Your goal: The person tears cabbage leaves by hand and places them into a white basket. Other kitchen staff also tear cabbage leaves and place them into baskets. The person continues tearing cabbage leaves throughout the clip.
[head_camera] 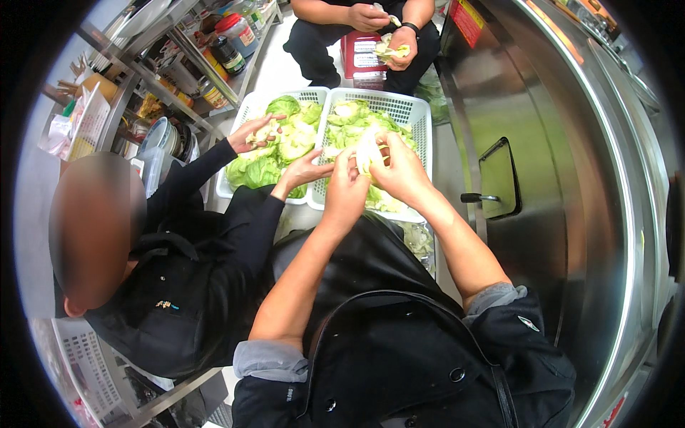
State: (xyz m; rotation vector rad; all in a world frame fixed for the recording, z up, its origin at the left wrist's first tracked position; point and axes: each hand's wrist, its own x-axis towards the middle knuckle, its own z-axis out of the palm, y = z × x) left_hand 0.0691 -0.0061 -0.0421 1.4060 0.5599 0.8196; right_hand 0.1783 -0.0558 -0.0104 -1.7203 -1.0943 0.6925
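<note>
Both of my hands grip one pale piece of lettuce [368, 152] above the right-hand basket. My left hand [347, 184] pinches it from the left, and my right hand [398, 168] has its fingers curled around the other side. Below them, the white plastic basket [423, 115] on the right holds torn green lettuce leaves [350, 115]. A second white basket [223, 187] adjoins it on the left, filled with larger lettuce pieces [297, 142]. My hands hide part of the leaves beneath.
At my left, a co-worker's hands [305, 171] reach over the baskets, one holding lettuce. Another seated person's hand [398, 48] holds leaves across from me. Metal shelving [187, 53] with jars stands left. A steel cabinet [535, 214] with a handle [479, 198] rises close at right.
</note>
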